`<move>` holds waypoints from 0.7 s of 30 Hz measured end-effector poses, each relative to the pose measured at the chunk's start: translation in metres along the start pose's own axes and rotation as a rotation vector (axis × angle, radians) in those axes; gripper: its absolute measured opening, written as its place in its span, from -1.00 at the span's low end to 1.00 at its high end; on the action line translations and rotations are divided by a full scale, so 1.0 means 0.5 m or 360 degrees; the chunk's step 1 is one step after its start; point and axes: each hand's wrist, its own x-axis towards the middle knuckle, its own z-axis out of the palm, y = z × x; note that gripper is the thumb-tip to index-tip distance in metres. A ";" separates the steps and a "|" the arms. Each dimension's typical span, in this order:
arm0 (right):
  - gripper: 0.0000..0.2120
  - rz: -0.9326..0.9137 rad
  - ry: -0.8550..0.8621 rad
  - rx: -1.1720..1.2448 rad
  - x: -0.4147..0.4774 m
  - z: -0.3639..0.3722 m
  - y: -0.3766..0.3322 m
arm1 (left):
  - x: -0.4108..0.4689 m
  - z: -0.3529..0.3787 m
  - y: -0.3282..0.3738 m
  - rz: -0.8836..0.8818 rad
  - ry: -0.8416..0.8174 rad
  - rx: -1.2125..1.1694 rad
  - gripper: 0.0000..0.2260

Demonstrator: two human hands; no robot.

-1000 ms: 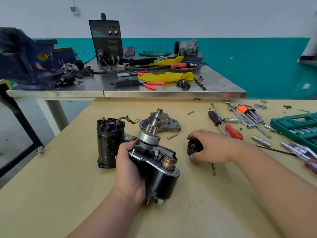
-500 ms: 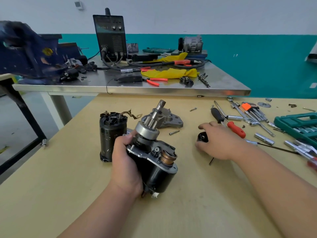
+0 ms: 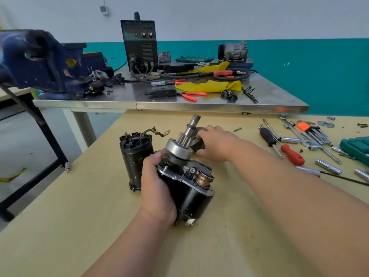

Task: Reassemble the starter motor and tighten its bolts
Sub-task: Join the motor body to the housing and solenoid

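Gripped in the left hand [image 3: 157, 188], fingers and thumb wrapped round its black body: the starter motor [image 3: 192, 193], tilted, shaft end up and away, bottom end low over the wooden bench [image 3: 79, 216] (touching it or not, cannot tell). At the top, a bare steel shaft [image 3: 192, 126] with a small toothed gear and a wide silver collar below it. On the near face, a copper-coloured ring [image 3: 203, 177] set in a round opening.

Just behind the shaft, the right hand [image 3: 215, 143], fingers curled over a grey cover [image 3: 200, 145], thumb at its near edge. Mostly hidden by the fingers, so lifted or resting, hard to say.

Just left of the motor, upright on the bench and partly behind the left hand: a black cylinder [image 3: 134, 156] with a braided copper lead [image 3: 157, 132] curling off its top.

Off to the right, well apart from both hands: a black-handled screwdriver [image 3: 267, 136] beside a red-handled screwdriver [image 3: 292, 154], hex keys [image 3: 311, 130] in an orange holder, loose sockets [image 3: 327, 166], a green tool case [image 3: 355, 144] at the frame's edge. Nearer the right hand, one small loose bolt [image 3: 237, 128].

Beyond, a steel bench [image 3: 179, 105] with a blue vise [image 3: 40, 60], a black welder [image 3: 140, 45], a yellow rag [image 3: 209, 85] and red-handled pliers [image 3: 191, 94].
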 end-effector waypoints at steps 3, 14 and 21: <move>-0.51 0.0069 0.0048 -0.0077 -0.016 0.006 0.014 | 0.000 -0.001 -0.006 0.0023 -0.0041 -0.0024 -0.39; -0.77 0.0026 0.0303 0.2151 -0.201 -0.122 0.047 | -0.019 0.019 -0.013 0.0365 0.0149 0.0859 -0.52; -0.36 -0.0446 0.0533 0.0046 -0.329 -0.107 0.002 | -0.056 0.042 -0.046 0.0764 0.0064 0.1262 -0.65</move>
